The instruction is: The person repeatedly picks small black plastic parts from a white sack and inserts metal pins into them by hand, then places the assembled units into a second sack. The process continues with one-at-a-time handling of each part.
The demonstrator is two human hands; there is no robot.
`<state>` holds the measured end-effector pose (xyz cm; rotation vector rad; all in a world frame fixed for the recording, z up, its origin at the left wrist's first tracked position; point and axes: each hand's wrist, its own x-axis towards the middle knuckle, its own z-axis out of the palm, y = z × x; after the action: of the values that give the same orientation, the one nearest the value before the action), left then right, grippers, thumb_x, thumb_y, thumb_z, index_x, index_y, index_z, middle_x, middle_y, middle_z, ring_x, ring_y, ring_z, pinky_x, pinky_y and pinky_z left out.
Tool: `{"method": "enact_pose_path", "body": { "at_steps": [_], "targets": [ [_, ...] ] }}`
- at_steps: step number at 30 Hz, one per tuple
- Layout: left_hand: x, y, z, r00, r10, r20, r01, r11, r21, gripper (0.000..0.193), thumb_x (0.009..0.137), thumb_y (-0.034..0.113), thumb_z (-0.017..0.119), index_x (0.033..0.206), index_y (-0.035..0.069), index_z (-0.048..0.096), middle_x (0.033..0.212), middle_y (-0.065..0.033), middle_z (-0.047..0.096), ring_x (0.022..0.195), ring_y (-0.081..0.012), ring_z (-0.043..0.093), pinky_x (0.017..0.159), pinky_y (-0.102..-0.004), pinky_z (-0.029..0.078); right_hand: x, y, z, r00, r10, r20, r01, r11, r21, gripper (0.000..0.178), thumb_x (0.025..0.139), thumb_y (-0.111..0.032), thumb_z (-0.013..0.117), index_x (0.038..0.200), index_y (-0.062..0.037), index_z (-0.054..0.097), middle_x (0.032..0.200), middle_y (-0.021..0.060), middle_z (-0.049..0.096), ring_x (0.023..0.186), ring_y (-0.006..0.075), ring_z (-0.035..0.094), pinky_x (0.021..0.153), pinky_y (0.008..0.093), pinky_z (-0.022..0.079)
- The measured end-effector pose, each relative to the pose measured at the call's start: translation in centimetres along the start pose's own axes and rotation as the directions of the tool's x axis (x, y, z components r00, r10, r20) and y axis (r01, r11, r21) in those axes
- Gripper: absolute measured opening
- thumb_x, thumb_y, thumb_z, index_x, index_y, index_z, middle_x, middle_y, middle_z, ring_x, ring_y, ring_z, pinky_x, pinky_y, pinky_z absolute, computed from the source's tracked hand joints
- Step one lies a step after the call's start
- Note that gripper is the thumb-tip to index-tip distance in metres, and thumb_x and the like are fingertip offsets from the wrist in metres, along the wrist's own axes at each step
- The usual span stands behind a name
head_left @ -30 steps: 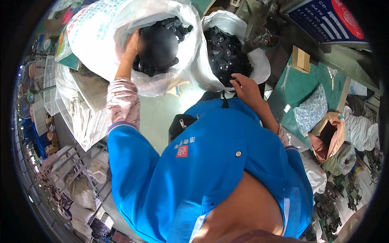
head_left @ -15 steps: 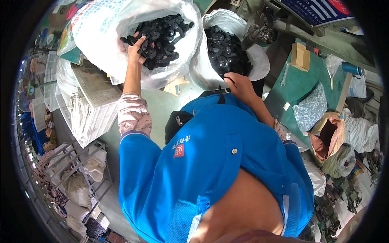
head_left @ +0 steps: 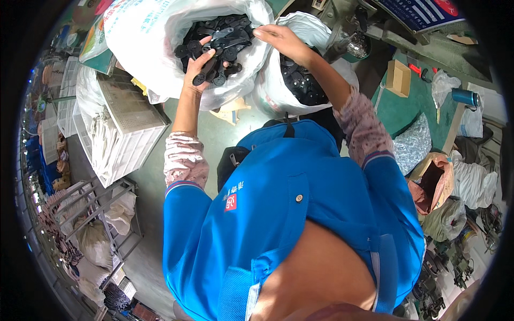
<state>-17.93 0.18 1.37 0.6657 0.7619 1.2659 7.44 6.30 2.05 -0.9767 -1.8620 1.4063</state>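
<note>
A large white plastic bag point(head_left: 144, 59) at the far left holds a heap of black parts point(head_left: 235, 37), elongated with round disc-like ends. Inside its mouth, my left hand point(head_left: 197, 72) has its fingers curled round several of these parts. My right hand point(head_left: 281, 40) is over this bag's right rim, its fingers drawn together and pointing left at the heap. Whether a part is between those fingertips is too small to make out. Beneath my right forearm stands a second white bag point(head_left: 267, 80), also with black parts point(head_left: 305, 80) in it.
A white perforated crate point(head_left: 131, 136) stands to the left, above a metal rack point(head_left: 101, 219). On the green table point(head_left: 399, 115) at the right are a small cardboard box point(head_left: 398, 78), a blue can point(head_left: 465, 97) and a clear plastic bag point(head_left: 412, 142). Machine parts point(head_left: 375, 32) border the right bag.
My right hand has moved up and left from the right bag's near rim to the left bag's rim. My left hand has shifted slightly right and nearer within the left bag.
</note>
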Motion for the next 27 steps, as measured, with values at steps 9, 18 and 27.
{"method": "enact_pose_path", "body": {
  "at_steps": [9,18,27],
  "targets": [
    [0.4,-2.0,-0.7,0.996,-0.086,0.017,0.087,0.994,-0.066,0.047,0.082,0.006,0.06,0.127,0.002,0.046,0.108,-0.0192,0.058,0.091,-0.0275,0.062,0.066,-0.0381,0.058,3.5,0.9,4.3,0.967,0.197,0.16,-0.243,0.898,0.366,0.046,0.083,-0.025,0.07,0.123,-0.0082,0.055,0.102,0.0092,0.062,0.088,0.0164,0.061,0.056,0.0272,0.053],
    [4.7,-6.7,-5.2,0.952,-0.175,-0.252,0.043,0.89,-0.455,0.022,0.087,0.029,0.062,0.1,0.012,0.055,0.093,-0.0077,0.061,0.086,-0.025,0.063,0.072,-0.0438,0.054,5.2,3.0,10.7,0.786,0.472,-0.399,-0.101,0.735,0.67,0.03,0.082,-0.007,0.068,0.109,0.002,0.058,0.094,0.0126,0.062,0.072,0.0176,0.062,0.05,0.0257,0.053],
    [4.3,-6.5,-1.2,0.887,-0.185,-0.424,-0.016,0.904,-0.428,0.044,0.079,0.056,0.065,0.095,0.016,0.059,0.095,-0.0042,0.065,0.086,-0.023,0.064,0.074,-0.0425,0.053,5.1,4.9,12.8,0.757,0.209,-0.619,-0.066,0.967,0.246,0.034,0.079,-0.012,0.069,0.111,-0.005,0.06,0.106,0.0148,0.065,0.099,0.0266,0.061,0.088,0.0339,0.046]
  ]
}}
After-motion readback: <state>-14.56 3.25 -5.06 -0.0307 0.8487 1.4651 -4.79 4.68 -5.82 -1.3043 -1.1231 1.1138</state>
